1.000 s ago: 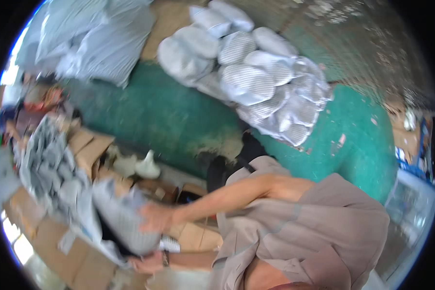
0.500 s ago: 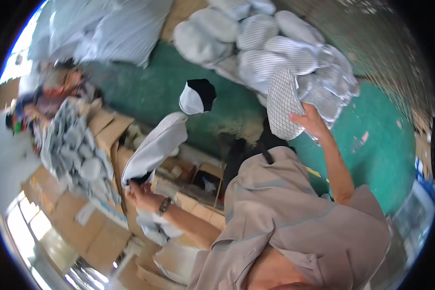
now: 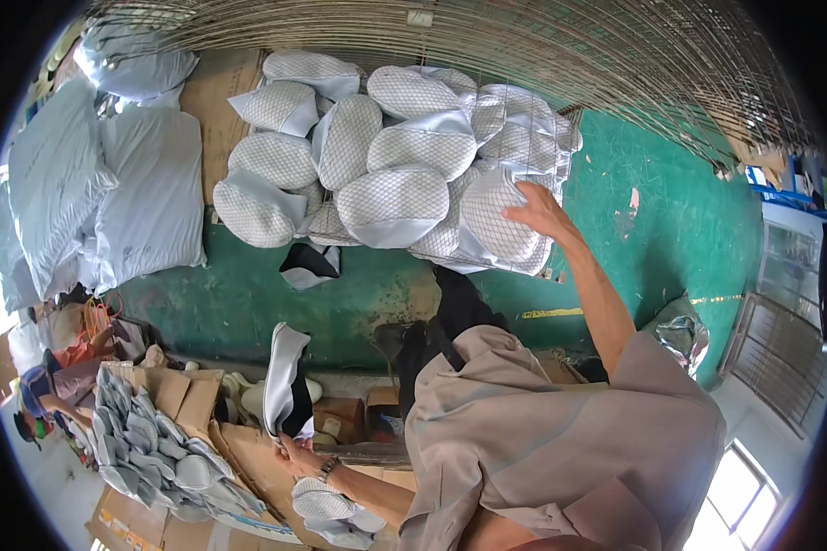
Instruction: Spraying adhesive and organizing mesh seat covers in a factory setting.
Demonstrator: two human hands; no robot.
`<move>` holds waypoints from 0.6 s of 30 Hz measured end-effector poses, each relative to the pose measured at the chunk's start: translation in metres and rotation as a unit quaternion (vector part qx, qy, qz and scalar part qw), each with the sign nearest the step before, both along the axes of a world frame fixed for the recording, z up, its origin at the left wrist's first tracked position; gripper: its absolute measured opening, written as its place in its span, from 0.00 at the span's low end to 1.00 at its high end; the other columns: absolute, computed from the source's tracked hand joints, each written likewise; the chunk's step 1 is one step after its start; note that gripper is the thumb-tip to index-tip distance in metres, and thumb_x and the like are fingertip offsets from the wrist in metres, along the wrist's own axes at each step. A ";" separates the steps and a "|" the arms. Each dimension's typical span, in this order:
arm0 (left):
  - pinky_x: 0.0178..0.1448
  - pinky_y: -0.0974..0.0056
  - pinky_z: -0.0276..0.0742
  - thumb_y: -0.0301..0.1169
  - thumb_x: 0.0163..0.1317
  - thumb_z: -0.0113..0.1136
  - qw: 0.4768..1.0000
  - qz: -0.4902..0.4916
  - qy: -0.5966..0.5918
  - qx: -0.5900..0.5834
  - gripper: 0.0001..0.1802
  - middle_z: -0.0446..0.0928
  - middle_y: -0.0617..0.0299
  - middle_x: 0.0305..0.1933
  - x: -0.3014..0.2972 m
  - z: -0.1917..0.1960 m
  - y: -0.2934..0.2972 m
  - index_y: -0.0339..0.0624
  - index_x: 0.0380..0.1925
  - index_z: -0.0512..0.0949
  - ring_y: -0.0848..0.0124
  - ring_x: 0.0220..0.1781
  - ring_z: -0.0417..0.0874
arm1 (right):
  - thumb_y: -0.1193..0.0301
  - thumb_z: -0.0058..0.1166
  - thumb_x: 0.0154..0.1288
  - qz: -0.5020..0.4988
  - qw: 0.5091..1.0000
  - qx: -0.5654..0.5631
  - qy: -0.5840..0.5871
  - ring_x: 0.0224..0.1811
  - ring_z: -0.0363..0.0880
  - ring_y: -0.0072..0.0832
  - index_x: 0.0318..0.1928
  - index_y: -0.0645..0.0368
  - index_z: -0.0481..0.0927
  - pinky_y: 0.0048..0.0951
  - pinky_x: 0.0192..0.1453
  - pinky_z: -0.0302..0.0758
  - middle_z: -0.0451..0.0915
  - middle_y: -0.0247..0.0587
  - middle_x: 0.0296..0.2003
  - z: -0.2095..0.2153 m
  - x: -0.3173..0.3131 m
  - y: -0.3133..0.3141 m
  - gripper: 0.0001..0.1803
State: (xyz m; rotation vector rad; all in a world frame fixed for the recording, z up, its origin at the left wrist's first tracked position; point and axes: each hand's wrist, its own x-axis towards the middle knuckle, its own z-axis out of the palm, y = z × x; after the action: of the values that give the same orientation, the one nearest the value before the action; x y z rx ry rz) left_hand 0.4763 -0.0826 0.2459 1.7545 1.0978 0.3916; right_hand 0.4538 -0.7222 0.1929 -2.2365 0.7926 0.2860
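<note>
The person's left hand (image 3: 296,452) is closed around the lower edge of a curved shoe-upper piece (image 3: 287,381), pinching it so that it stands upright above a jumble of cardboard boxes (image 3: 248,450). The piece is a long, arched panel: its outer face is pale grey-white with a fine mesh look, and its inner side shows black along the right edge, with a thin white border running round the rim. A watch (image 3: 329,466) sits on that wrist. The right hand (image 3: 538,213) is stretched far out, fingers spread and laid flat against a heap of similar pieces (image 3: 395,165), touching one rounded white mesh panel at the right side of the pile; I cannot tell whether it has actually gripped it. That heap lies on the green floor (image 3: 671,230), the panels oval, quilted with a diamond net pattern and bundled in clear film. One loose black-and-white piece (image 3: 311,262) lies on the floor just below the heap. To the left, a row of grey stacked pieces (image 3: 147,441) fills an open box, and large pale sacks (image 3: 110,184) lean at the far left.
</note>
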 end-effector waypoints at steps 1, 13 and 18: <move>0.26 0.71 0.66 0.34 0.60 0.71 1.000 0.013 0.016 0.007 0.18 0.74 0.70 0.29 0.000 -0.005 -0.009 0.46 0.47 0.76 0.79 0.25 0.72 | 0.59 0.66 0.54 -0.019 0.997 0.071 -0.019 0.48 0.81 0.48 0.49 0.69 0.80 0.41 0.54 0.75 0.81 0.59 0.45 0.013 0.021 -0.010 0.28; 0.23 0.75 0.74 0.32 0.62 0.68 0.995 -0.072 0.069 0.002 0.16 0.76 0.66 0.30 0.006 -0.024 -0.067 0.40 0.46 0.76 0.79 0.24 0.75 | 0.51 0.63 0.61 -0.089 0.983 -0.092 -0.134 0.56 0.80 0.44 0.62 0.66 0.74 0.39 0.61 0.74 0.81 0.54 0.54 -0.174 0.184 -0.194 0.37; 0.25 0.75 0.74 0.29 0.63 0.66 0.984 -0.159 0.062 -0.047 0.14 0.76 0.64 0.33 0.026 -0.038 -0.159 0.39 0.46 0.76 0.79 0.26 0.75 | 0.49 0.42 0.73 -0.029 0.983 -0.174 0.045 0.47 0.82 0.52 0.51 0.50 0.80 0.48 0.47 0.80 0.79 0.54 0.52 -0.262 0.167 -0.109 0.22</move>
State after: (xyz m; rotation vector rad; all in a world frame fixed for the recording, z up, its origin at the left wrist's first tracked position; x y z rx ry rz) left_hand 0.5025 -0.2417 0.2083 1.8506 0.8844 0.0347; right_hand 0.6205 -0.8312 -0.0693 -2.5335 1.0188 0.2374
